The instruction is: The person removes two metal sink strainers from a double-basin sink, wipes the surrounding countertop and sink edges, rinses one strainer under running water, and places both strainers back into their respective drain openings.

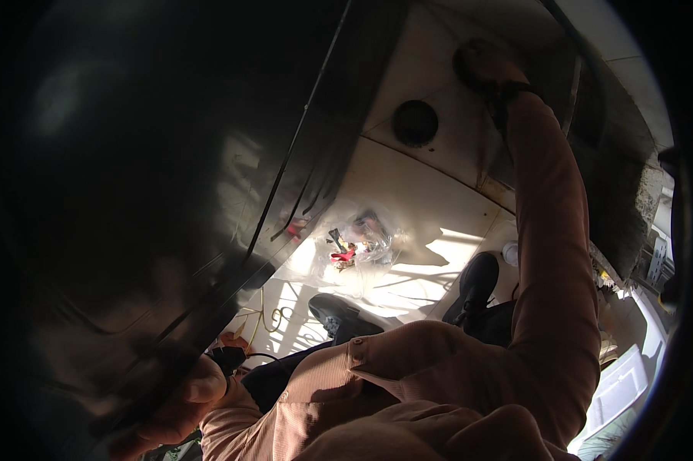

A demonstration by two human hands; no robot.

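Observation:
A large glossy black panel [208, 144], its kind unclear, fills the left side of the picture. My left hand [176, 409] is at its lower edge, thumb near the rim; the dark surface and shadow hide how the fingers lie. A dark strap with a small black device [229, 358] sits at that wrist. My right arm reaches far out to the upper right. In deep shadow there, my right hand [487, 64] is near or on a dark rounded thing [467, 60]; its grip is unclear. A black round disc [415, 123] lies on the pale tiles to its lower left.
A clear plastic bag [361, 248] with red, black and other scraps lies on the sunlit floor before my black shoes [478, 282]. A dark slab-like structure [617, 173] stands at the right. Near my right forearm is a small whitish round object [511, 253]. A white panel [617, 380] is at the lower right.

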